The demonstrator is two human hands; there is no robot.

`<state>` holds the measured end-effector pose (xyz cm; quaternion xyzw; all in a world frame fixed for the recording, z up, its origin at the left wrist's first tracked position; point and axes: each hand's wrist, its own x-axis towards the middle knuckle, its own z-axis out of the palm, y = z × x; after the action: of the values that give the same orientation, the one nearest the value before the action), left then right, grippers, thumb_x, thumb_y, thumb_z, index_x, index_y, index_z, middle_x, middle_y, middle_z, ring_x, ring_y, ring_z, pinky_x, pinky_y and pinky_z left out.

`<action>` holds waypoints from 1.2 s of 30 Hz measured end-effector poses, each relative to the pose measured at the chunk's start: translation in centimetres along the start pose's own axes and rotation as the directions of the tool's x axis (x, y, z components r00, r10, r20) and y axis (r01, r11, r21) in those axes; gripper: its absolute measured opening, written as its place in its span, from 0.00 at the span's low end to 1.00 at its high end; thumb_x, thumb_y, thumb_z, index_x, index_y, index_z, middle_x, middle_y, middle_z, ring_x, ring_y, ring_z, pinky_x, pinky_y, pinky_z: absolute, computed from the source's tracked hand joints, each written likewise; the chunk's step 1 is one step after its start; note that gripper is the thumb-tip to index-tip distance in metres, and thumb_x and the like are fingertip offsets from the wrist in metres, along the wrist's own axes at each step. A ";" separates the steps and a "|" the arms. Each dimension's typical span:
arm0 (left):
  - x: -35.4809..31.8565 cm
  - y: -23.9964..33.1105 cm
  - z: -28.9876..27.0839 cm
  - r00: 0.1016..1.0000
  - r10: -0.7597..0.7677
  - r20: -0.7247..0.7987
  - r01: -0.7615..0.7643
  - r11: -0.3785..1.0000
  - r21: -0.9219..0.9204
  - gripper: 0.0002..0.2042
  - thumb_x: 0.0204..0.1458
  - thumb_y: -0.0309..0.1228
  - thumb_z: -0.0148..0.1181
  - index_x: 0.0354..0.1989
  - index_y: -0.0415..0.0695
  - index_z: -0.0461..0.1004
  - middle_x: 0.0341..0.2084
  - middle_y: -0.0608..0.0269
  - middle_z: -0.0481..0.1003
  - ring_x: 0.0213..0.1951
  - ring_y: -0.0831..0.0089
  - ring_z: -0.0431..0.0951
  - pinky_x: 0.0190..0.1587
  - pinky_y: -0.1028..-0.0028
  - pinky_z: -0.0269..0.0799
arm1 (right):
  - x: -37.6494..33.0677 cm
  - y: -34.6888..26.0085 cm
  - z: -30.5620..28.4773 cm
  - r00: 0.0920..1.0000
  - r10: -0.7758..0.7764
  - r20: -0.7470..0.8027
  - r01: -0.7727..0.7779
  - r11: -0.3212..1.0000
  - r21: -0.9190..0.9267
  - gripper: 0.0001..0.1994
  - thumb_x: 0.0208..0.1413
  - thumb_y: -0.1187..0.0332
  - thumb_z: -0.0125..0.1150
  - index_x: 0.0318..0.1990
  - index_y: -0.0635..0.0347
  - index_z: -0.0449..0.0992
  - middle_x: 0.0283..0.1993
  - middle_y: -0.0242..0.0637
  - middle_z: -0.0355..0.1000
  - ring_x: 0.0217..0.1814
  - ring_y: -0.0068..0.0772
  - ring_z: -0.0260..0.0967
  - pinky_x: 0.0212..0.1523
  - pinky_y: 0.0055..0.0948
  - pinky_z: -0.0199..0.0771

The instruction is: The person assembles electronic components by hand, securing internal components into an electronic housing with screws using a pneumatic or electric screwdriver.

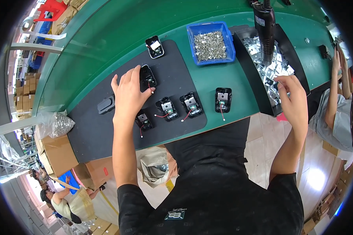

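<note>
My left hand [130,91] is at a black plastic housing [148,75] with a red wire, fingers on its left side and thumb by its lower end. My right hand [293,96] is over the near side of a black bin [302,70]. Its thumb and index finger pinch together among the small silver metal plates [280,69]; what lies between them is too small to make out. Similar open housings, each with a metal plate, a green circuit board and a red wire, lie nearby: one [144,120] below my left hand, others [167,109], [190,104] on the mat, another [223,100] farther right.
A blue tray [191,43] of screws stands at the back. A black electric screwdriver [265,29] hangs over the bin. Another housing [155,47] and a black cover [106,105] lie on the dark mat [172,74]. A co-worker's hands [336,62] are at the far right.
</note>
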<state>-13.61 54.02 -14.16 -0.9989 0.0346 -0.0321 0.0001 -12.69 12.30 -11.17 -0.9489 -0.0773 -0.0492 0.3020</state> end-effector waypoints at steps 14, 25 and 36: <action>-7.0 10.2 -5.3 0.971 0.134 -0.198 -0.200 0.908 -0.368 0.37 0.30 0.27 0.70 0.56 0.39 0.64 0.54 0.54 0.70 0.54 0.62 0.71 0.62 0.55 0.54 | -3.3 -12.3 6.4 0.976 -0.213 0.050 0.116 0.699 0.706 0.08 0.45 0.77 0.68 0.34 0.60 0.78 0.30 0.35 0.77 0.27 0.26 0.76 0.28 0.24 0.73; -8.3 11.9 -4.0 0.966 0.144 -0.213 -0.235 0.835 -0.498 0.36 0.30 0.30 0.71 0.54 0.37 0.66 0.49 0.55 0.72 0.49 0.62 0.73 0.60 0.56 0.56 | -3.7 -11.3 9.3 0.898 -0.400 -0.184 0.441 0.812 0.382 0.09 0.41 0.76 0.68 0.31 0.57 0.75 0.37 0.35 0.73 0.36 0.34 0.74 0.32 0.29 0.74; -9.4 12.2 -3.2 0.955 0.169 -0.244 -0.273 0.821 -0.501 0.41 0.25 0.33 0.73 0.56 0.39 0.65 0.49 0.55 0.73 0.51 0.61 0.73 0.59 0.54 0.59 | -4.3 -11.6 8.3 0.941 -0.165 0.296 -0.092 0.717 0.691 0.15 0.45 0.73 0.67 0.41 0.59 0.70 0.43 0.36 0.70 0.35 0.28 0.69 0.31 0.27 0.72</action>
<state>-24.02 42.53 -11.64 -0.9414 0.1580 -0.1155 -0.2745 -18.58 25.94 -11.93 -0.7573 -0.1596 0.1405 0.6175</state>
